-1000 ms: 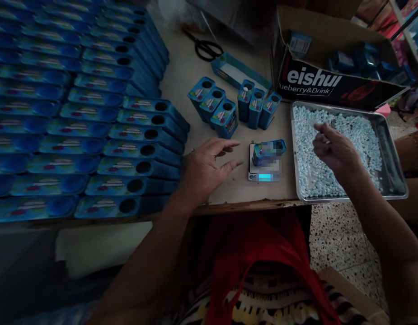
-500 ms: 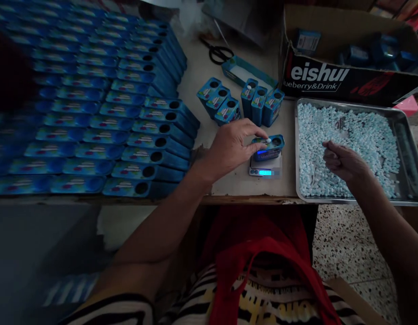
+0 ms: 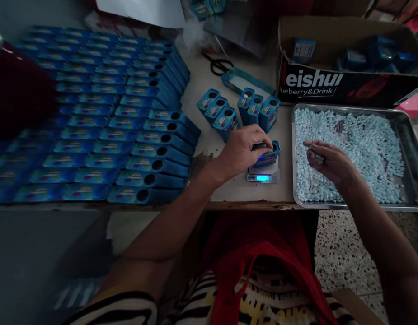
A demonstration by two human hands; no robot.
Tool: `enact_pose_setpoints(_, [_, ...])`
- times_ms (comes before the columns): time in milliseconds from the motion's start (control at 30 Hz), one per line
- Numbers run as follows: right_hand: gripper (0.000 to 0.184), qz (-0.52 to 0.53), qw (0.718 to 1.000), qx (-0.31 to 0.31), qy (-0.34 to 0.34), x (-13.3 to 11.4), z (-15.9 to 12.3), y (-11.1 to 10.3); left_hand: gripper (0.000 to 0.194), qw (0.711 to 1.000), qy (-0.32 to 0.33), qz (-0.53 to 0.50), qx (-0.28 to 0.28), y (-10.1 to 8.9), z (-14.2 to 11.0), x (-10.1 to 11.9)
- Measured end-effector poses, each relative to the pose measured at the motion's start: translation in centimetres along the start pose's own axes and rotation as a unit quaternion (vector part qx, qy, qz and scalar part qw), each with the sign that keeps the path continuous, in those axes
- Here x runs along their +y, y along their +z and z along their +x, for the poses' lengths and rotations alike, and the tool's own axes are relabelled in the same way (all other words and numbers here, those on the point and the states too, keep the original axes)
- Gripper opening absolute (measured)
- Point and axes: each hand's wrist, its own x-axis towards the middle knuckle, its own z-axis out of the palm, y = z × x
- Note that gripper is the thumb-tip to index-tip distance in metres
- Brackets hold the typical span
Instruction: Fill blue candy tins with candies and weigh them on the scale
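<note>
A small blue box (image 3: 268, 159) with a round hole in its top stands on a little digital scale (image 3: 263, 171) with a lit display. My left hand (image 3: 244, 149) bends over that box, its fingertips closed together at the hole; whatever they pinch is hidden. Over the left part of a metal tray (image 3: 294, 180), my right hand (image 3: 332, 162) curls around several pale candies, some showing between the fingers. Loose white and light-blue candies (image 3: 368, 153) cover much of the tray's bottom. Behind the scale, several upright blue boxes (image 3: 217, 108) stand in two groups, one with a white candy on top.
Rows of similar blue boxes (image 3: 127, 135) fill the table's left side. Black-handled scissors (image 3: 222, 67) and a shallow blue carton (image 3: 247, 81) lie at the back. A black printed cardboard box (image 3: 317, 88) holding blue packs stands behind the tray. A dark red object (image 3: 19, 90) blocks the upper left.
My left hand has moved right, from beside the scale to the top of the box on it. My right hand has shifted slightly and turned, so the candies in it now show.
</note>
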Motion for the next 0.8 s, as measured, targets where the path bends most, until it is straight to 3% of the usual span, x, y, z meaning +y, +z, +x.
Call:
enact_pose_setpoints(233, [0.028,0.006,1.0,-0.019,0.003,0.3,1.1,2.2,0.006,0.999,0.003,-0.006,0.033,1.2,1.3,-0.7])
enact_pose_setpoints(467, [0.029,0.016,1.0,-0.009,0.002,0.7,2.0,1.6,0.005,0.992,0.024,0.113,0.051,1.0,-0.1,0.4])
enact_pose_setpoints(533, [0.027,0.035,0.999,-0.003,0.006,0.8,2.3,1.1,0.031,0.987,0.007,0.153,0.041,0.9,-0.5,1.3])
enact_pose_setpoints(600, [0.022,0.072,0.997,0.014,0.023,0.7,2.7,0.5,0.058,0.982,-0.02,0.186,-0.032,0.6,-0.4,2.4])
enact_pose_setpoints(700, [0.015,0.143,0.986,0.056,0.057,0.4,3.4,-0.6,0.055,0.959,-0.066,0.227,-0.154,-2.0,0.5,3.8])
enact_pose_setpoints(767, [0.014,0.177,0.979,0.078,0.062,0.3,3.7,-1.2,0.049,0.956,-0.084,0.251,-0.128,-5.9,1.5,3.8])
enact_pose_setpoints(800, [0.015,0.188,0.977,0.083,0.059,0.3,3.7,-1.5,0.05,0.957,-0.088,0.264,-0.076,-8.5,2.1,3.5])
